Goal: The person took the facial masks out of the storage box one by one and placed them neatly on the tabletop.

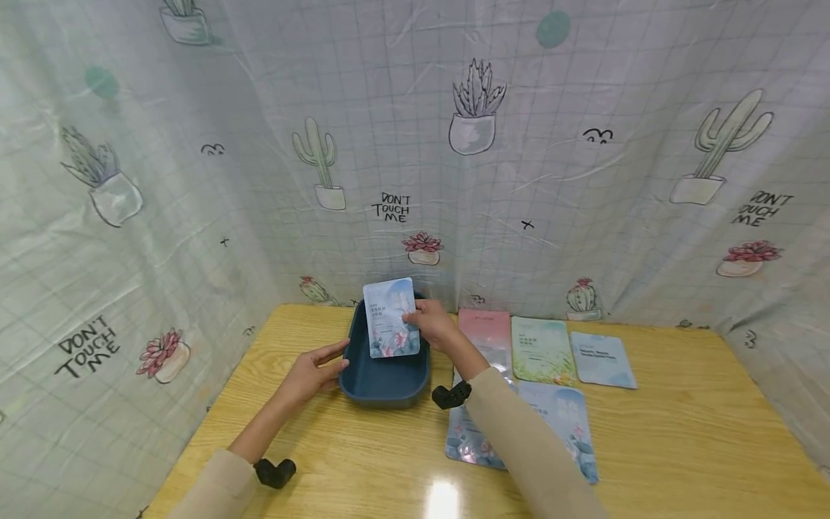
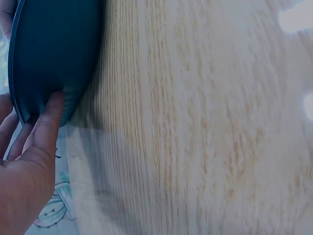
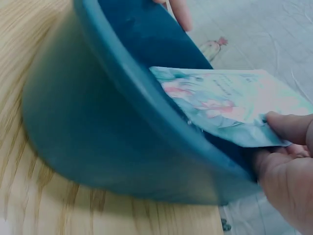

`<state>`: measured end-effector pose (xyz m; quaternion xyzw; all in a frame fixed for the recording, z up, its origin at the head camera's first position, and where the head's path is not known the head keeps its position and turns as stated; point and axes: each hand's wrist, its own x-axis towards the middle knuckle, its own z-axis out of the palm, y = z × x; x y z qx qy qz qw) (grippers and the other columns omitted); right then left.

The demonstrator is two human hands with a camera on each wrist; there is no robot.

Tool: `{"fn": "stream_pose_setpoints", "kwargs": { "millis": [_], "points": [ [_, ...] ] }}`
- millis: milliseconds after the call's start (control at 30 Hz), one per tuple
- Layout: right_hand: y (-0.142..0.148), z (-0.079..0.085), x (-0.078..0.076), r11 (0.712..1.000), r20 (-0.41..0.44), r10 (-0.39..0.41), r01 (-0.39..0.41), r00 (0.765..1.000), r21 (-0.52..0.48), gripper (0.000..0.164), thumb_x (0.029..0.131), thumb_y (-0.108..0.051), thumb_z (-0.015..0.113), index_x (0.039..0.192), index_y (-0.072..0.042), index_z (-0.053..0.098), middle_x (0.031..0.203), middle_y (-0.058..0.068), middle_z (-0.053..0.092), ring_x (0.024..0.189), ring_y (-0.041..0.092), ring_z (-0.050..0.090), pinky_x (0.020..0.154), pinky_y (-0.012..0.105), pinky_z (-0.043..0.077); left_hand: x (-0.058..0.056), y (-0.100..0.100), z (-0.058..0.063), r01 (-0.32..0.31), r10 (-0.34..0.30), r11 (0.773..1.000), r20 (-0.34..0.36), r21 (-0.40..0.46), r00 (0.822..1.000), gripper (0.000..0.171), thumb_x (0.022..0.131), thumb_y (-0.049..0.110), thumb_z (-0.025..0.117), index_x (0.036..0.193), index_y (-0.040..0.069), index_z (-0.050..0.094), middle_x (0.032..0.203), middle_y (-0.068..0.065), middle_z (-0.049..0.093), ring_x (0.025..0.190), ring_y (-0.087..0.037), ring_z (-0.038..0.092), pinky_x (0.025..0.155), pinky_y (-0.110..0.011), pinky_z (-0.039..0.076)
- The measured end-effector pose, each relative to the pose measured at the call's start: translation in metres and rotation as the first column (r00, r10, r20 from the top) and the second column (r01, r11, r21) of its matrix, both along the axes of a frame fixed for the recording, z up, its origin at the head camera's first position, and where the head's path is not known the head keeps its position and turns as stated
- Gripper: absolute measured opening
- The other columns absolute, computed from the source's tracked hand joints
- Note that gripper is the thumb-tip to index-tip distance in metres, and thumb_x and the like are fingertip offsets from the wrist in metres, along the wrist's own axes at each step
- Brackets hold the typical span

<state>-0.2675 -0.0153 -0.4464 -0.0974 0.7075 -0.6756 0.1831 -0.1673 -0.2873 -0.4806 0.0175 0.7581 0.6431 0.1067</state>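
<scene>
My right hand pinches a pale blue face mask packet, printed with pink flowers, by its right edge. The packet is tilted above the opening of a dark blue plastic bin. In the right wrist view, the thumb lies on top of the packet and its near corner reaches over the bin's rim. At the bin's left side, my left hand holds the rim. The left wrist view has one digit against the outer wall and other fingers by the rim, partly hidden.
Right of the bin lie a pink packet, a green packet and a small blue packet. Larger flowered packets lie nearer, partly under the right sleeve. A cactus-print curtain hangs behind the wooden table.
</scene>
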Motion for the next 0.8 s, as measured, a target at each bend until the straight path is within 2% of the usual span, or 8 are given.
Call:
{"fn": "stream_pose_setpoints", "kwargs": {
  "millis": [133,233,333,400,433,533,633,800],
  "points": [
    [0.010,0.000,0.004,0.999,-0.091,-0.046,0.048,0.995,0.017,0.045,0.105,-0.006,0.056,0.147,0.006,0.048,0.148,0.024,0.050,0.113,0.026,0.060,0.100,0.041,0.049,0.001,-0.001,0.002,-0.003,0.003,1.000,-0.004,-0.019,1.000,0.059,0.100,0.016,0.067,0.154,0.009,0.045,0.158,-0.022,0.037,0.126,-0.035,0.059,0.092,-0.038,0.058],
    [0.017,0.001,0.007,0.998,-0.134,-0.057,0.061,0.989,0.024,0.036,0.104,-0.008,0.058,0.138,0.005,0.058,0.142,0.022,0.056,0.132,0.032,0.052,0.104,0.044,0.049,0.002,-0.001,0.002,-0.002,0.002,0.999,0.004,-0.034,1.000,0.059,0.100,0.017,0.067,0.155,0.010,0.044,0.159,-0.022,0.037,0.129,-0.034,0.057,0.093,-0.039,0.058],
    [0.023,0.002,0.007,0.994,-0.197,-0.072,0.087,0.978,0.069,0.021,0.102,-0.011,0.062,0.117,0.002,0.071,0.103,0.012,0.070,0.094,0.022,0.062,0.079,0.034,0.052,0.003,-0.001,0.003,-0.004,0.004,0.999,0.004,-0.037,1.000,0.059,0.100,0.016,0.066,0.154,0.009,0.045,0.159,-0.021,0.037,0.131,-0.035,0.055,0.094,-0.039,0.057],
    [0.027,0.003,0.007,0.985,-0.258,-0.080,0.116,0.963,0.131,0.016,0.100,-0.014,0.067,0.099,0.001,0.072,0.076,0.002,0.060,0.070,0.016,0.050,0.064,0.030,0.044,0.004,-0.001,0.003,-0.001,0.001,0.999,0.000,-0.036,1.000,0.059,0.101,0.015,0.066,0.155,0.009,0.044,0.159,-0.021,0.037,0.132,-0.037,0.054,0.094,-0.039,0.057],
    [0.029,0.003,0.007,0.980,-0.279,-0.085,0.131,0.957,0.149,0.015,0.098,-0.015,0.070,0.096,-0.001,0.073,0.073,-0.003,0.058,0.067,0.012,0.049,0.063,0.030,0.046,0.004,0.000,0.003,0.001,-0.001,0.999,-0.002,-0.037,1.000,0.059,0.101,0.015,0.066,0.155,0.009,0.044,0.159,-0.021,0.037,0.132,-0.037,0.053,0.094,-0.039,0.057],
    [0.035,0.003,0.006,0.972,-0.305,-0.093,0.152,0.948,0.177,0.015,0.094,-0.014,0.075,0.093,0.000,0.075,0.071,-0.003,0.060,0.065,0.009,0.053,0.067,0.037,0.056,0.004,0.000,0.004,0.010,-0.010,0.999,-0.001,-0.042,1.000,0.058,0.101,0.015,0.065,0.155,0.009,0.043,0.159,-0.021,0.036,0.133,-0.037,0.053,0.095,-0.039,0.057],
    [0.038,0.004,0.007,0.973,-0.270,-0.122,0.169,0.955,0.158,0.017,0.091,-0.013,0.078,0.103,-0.002,0.079,0.090,0.007,0.076,0.078,0.013,0.068,0.080,0.046,0.061,0.004,0.000,0.004,0.013,-0.013,0.999,0.000,-0.046,1.000,0.058,0.102,0.014,0.064,0.155,0.010,0.043,0.159,-0.021,0.037,0.132,-0.036,0.053,0.095,-0.039,0.057],
    [0.040,0.006,0.007,0.969,-0.245,-0.149,0.190,0.958,0.158,0.022,0.089,-0.014,0.080,0.107,-0.001,0.079,0.096,0.014,0.077,0.082,0.019,0.073,0.077,0.041,0.062,0.004,0.002,0.005,0.006,-0.006,0.999,-0.005,-0.044,1.000,0.057,0.101,0.013,0.064,0.155,0.009,0.044,0.159,-0.021,0.037,0.129,-0.033,0.057,0.094,-0.039,0.057]
  ]
}}
